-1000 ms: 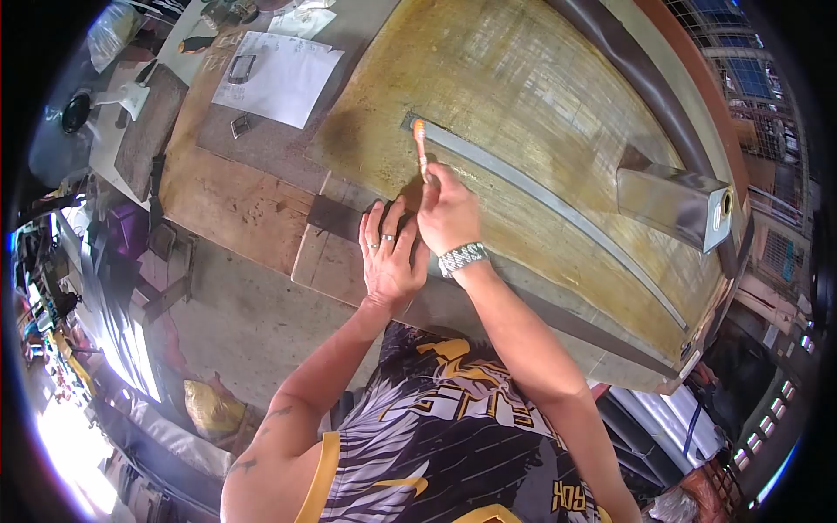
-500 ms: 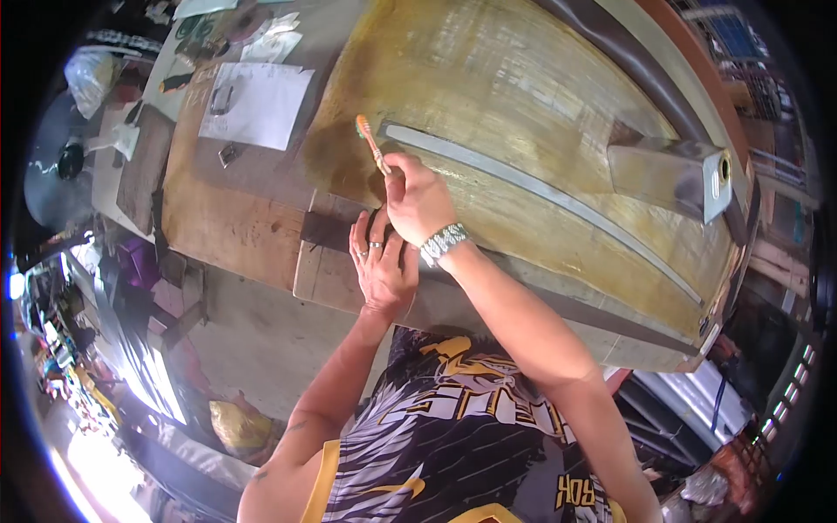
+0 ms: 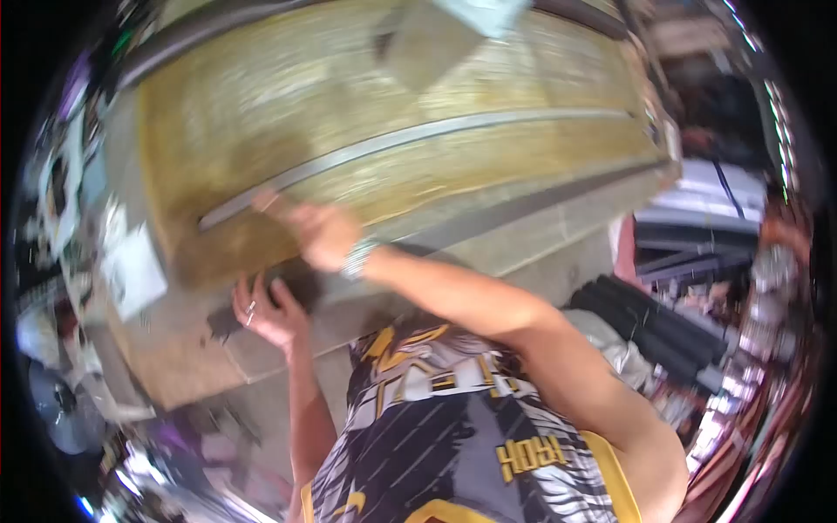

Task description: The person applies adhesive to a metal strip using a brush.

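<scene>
My right hand, blurred and with a patterned band at the wrist, is closed round an orange toothbrush. The brush's head is over the near end of a long grey metal strip, which lies on a yellowish, glossy board. My left hand, with rings on it, has its fingers spread at the board's near edge, beside a dark piece that I cannot make out clearly.
A tin can stands at the board's far side. White paper lies at the left of the table. Dark rolls are at the right, below the table's edge. A dark padded roll runs along the back.
The view has turned and shifted to the right. My right hand and the toothbrush are now above the end of the metal strip. My left hand's fingers are spread wider.
</scene>
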A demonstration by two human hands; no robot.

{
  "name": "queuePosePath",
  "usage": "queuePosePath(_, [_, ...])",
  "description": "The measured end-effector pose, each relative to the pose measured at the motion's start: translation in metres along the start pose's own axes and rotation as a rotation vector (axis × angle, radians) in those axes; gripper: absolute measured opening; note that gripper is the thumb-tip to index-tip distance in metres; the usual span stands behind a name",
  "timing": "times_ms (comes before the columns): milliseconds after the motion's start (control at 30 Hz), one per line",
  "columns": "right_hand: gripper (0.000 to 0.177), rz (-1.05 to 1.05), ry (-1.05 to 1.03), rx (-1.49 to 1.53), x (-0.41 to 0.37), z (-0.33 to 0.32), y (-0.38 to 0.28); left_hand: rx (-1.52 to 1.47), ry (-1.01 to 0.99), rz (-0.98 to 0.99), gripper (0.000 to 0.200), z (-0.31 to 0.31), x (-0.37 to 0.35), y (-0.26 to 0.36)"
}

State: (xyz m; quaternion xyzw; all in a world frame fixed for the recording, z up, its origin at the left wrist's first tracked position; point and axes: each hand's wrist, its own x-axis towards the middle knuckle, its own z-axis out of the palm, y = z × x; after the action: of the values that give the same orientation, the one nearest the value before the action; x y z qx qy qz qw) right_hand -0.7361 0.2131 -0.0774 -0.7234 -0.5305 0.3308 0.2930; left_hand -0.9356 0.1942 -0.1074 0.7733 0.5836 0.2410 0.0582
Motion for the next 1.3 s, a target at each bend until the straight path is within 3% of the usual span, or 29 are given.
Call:
queuePosePath(33, [0.036,-0.082,-0.13,-0.124,0.003,0.005,-0.021,-0.031,0.024,0.022,0.032,0.002,-0.002,-0.004])
queuePosePath(67, [0.041,-0.212,-0.083,0.004,0.002,0.015,-0.023,-0.038,0.037,0.062,0.032,0.003,-0.002,-0.003])
queuePosePath(100, [0.075,-0.019,-0.231,0.043,0.004,0.009,-0.03,-0.037,0.055,0.093,0.031,0.002,-0.003,-0.004])
queuePosePath(167, [0.091,0.014,-0.148,0.058,0.004,-0.009,-0.014,-0.032,0.041,0.083,0.03,0.006,-0.006,-0.008])
queuePosePath(267, [0.095,-0.052,-0.004,-0.055,-0.019,-0.091,0.022,-0.033,0.043,0.101,0.031,0.008,-0.008,-0.014])
queuePosePath(333, [0.101,0.107,-0.006,-0.137,-0.036,-0.149,0.06,-0.039,0.059,0.091,0.031,0.005,-0.008,-0.008])
queuePosePath(367, [0.087,0.117,0.148,-0.208,-0.044,-0.161,0.102,-0.046,0.066,0.08,0.031,0.005,-0.008,-0.005])
queuePosePath(400, [0.059,0.286,0.256,-0.197,-0.049,-0.172,0.152,-0.04,0.072,0.082,0.031,0.006,-0.008,-0.007])
queuePosePath(433, [0.032,0.316,0.363,-0.289,-0.063,-0.202,0.173,-0.033,0.077,0.085,0.031,0.008,-0.009,-0.008])
queuePosePath(500, [0.025,0.425,0.526,-0.256,-0.085,-0.259,0.221,-0.031,0.085,0.073,0.031,0.007,-0.008,-0.005])
queuePosePath(533, [0.024,0.517,0.608,-0.315,-0.089,-0.281,0.25,-0.042,0.106,0.084,0.031,0.01,-0.008,-0.009])
queuePosePath(633, [0.025,0.429,0.85,-0.286,-0.111,-0.335,0.271,0.023,0.198,0.125,0.03,0.012,-0.01,-0.008])
queuePosePath(700, [0.024,0.34,0.801,-0.286,-0.114,-0.344,0.288,0.067,0.215,0.03,0.032,0.012,-0.016,0.026])
queuePosePath(833, [0.026,0.194,0.665,-0.224,-0.116,-0.359,0.32,-0.133,0.088,0.133,0.035,0.036,-0.039,0.168])
queuePosePath(900, [0.021,0.263,0.611,-0.257,-0.124,-0.383,0.336,-0.235,0.026,0.18,0.037,0.061,-0.062,0.246])
queuePosePath(1000, [0.02,0.328,0.528,-0.28,-0.141,-0.426,0.392,-0.151,-0.003,0.17,0.046,0.104,-0.106,0.322])
queuePosePath(1100, [0.03,0.401,0.473,-0.32,-0.168,-0.496,0.448,0.055,-0.011,0.046,0.053,0.129,-0.128,0.359])
queuePosePath(1167, [0.034,0.508,0.559,-0.321,-0.181,-0.543,0.503,0.03,0.009,-0.081,0.058,0.131,-0.121,0.362])
queuePosePath(1233, [0.029,0.463,0.738,-0.376,-0.202,-0.601,0.513,0.061,0.003,-0.07,0.058,0.134,-0.124,0.363])
queuePosePath(1300, [0.028,0.723,0.765,-0.368,-0.206,-0.641,0.553,0.104,0.005,-0.026,0.057,0.135,-0.123,0.362])
